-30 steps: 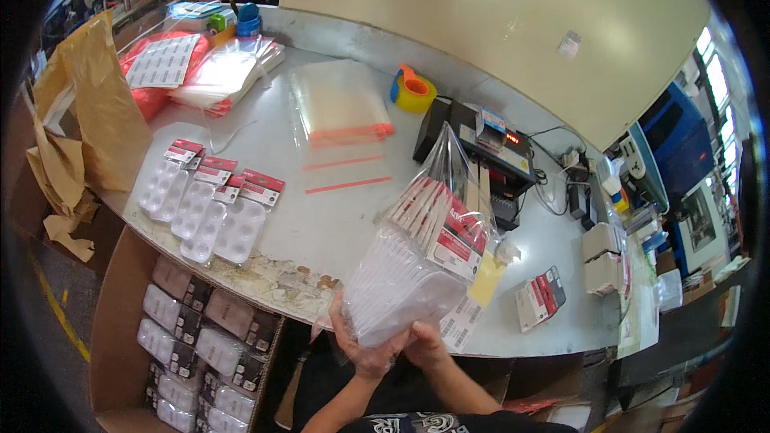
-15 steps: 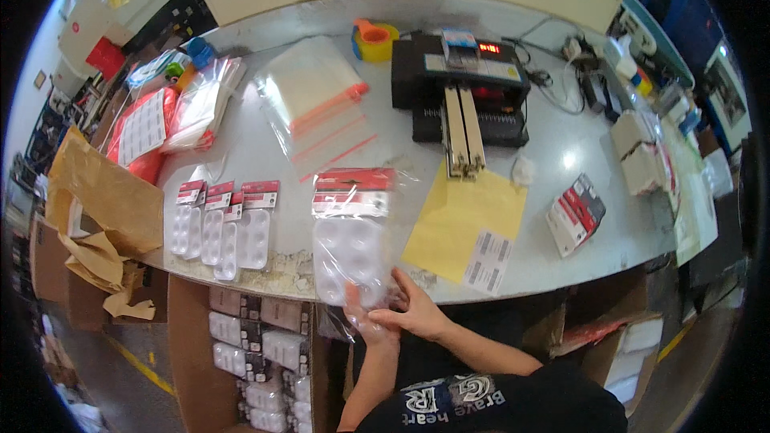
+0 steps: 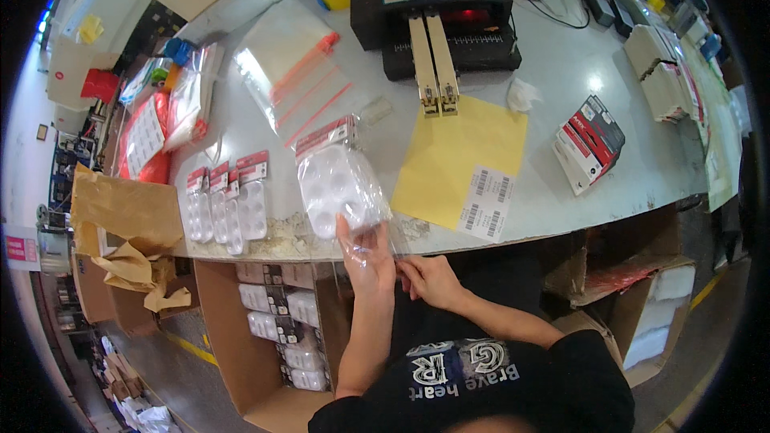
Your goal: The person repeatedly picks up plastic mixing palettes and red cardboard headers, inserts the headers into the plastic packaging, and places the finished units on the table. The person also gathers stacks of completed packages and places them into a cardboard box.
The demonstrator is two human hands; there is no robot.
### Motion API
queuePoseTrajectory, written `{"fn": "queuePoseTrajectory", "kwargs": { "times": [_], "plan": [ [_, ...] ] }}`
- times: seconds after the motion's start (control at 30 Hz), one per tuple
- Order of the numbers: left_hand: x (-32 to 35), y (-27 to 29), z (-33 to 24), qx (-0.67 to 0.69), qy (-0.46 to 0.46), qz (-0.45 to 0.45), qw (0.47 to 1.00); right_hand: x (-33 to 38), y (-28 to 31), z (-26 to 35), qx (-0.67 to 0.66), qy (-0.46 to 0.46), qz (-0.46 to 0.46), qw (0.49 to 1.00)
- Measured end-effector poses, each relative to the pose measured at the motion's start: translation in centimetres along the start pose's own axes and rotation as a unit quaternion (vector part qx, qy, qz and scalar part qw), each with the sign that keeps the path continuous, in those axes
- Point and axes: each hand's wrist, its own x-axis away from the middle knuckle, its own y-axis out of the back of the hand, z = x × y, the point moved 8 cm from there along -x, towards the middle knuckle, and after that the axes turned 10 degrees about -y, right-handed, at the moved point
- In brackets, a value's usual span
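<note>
Palette pack (image 3: 335, 183) sits left of the yellow sheet (image 3: 447, 152), long axis away from you, your left hand (image 3: 369, 258), the closer one, gripping its near end. Right hand (image 3: 433, 281) is curled your side of the sheet; can't tell if it's pinching.

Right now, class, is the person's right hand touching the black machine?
No, the right hand is close beside the left hand, well apart from the black machine.

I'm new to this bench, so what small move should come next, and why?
Probably smooth the clear bag's loose end with the right hand: the left hand supports the bagged white trays, and slack film lies near the right hand's fingertips.
</note>
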Motion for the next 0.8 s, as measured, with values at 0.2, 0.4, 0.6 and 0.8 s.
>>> {"fn": "queuePoseTrajectory", "kwargs": {
  "times": [0.2, 0.4, 0.6, 0.8],
  "plan": [
    [3.7, -1.8, -0.7, -0.157, 0.133, 0.117, 0.972, 1.7, 4.0, 1.1, 0.036, -0.111, -0.024, 0.993],
    [7.3, -2.1, -9.3, -0.720, -0.242, 0.216, 0.613, 4.8, 4.7, 5.1, 0.131, -0.015, 0.031, 0.991],
    [5.1, 0.7, -7.3, -0.684, -0.228, 0.201, 0.663, 3.5, 0.7, 11.4, 0.345, 0.280, -0.085, 0.892],
    [3.7, 3.7, -8.1, -0.613, -0.082, 0.203, 0.759, 1.9, -2.8, 10.4, 0.331, 0.295, -0.052, 0.895]
  ]
}}
